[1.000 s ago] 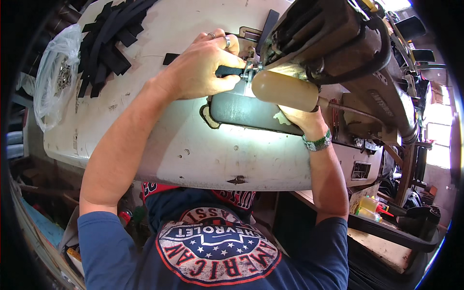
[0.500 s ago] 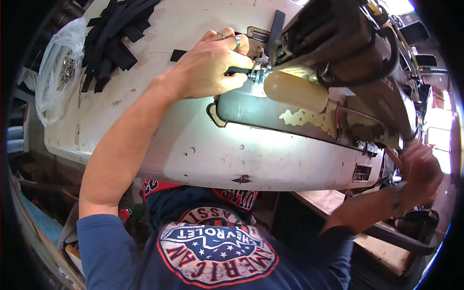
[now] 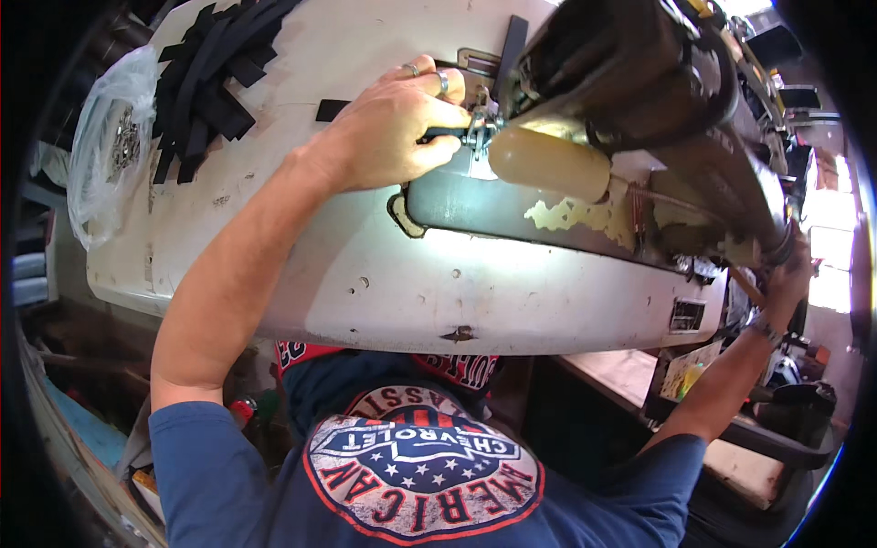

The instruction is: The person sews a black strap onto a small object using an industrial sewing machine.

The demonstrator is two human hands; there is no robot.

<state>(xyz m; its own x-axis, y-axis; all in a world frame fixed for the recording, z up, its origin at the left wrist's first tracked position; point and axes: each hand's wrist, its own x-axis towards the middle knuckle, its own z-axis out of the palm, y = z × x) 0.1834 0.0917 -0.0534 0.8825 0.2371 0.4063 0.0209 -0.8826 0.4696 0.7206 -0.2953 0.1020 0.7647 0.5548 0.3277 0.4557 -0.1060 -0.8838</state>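
Note:
My left hand [image 3: 397,123], with rings on it, is closed at the needle area of a dark sewing machine [image 3: 639,82]. Its thumb and fingers pinch a black strap [image 3: 332,110], whose end sticks out left past the wrist. The fingertips are right beside the lit presser foot [image 3: 479,132]. At the machine's far right end, my right hand [image 3: 791,265] is wrapped about the handwheel [image 3: 778,248]; its fingers are partly hidden. A cream rounded cylinder [image 3: 548,164] hangs under the machine's head.
Black straps [image 3: 206,91] are heaped at the back left of the white worktable [image 3: 301,283]. Beside them lies a clear plastic bag [image 3: 114,146] with small metal pieces. Another black strip [image 3: 512,46] lies behind the needle area. A wooden surface [image 3: 612,373] stands below right.
My right hand, blurred before, has moved up and in against the handwheel. My left hand stays nearly in place, pinching the strap by the presser foot.

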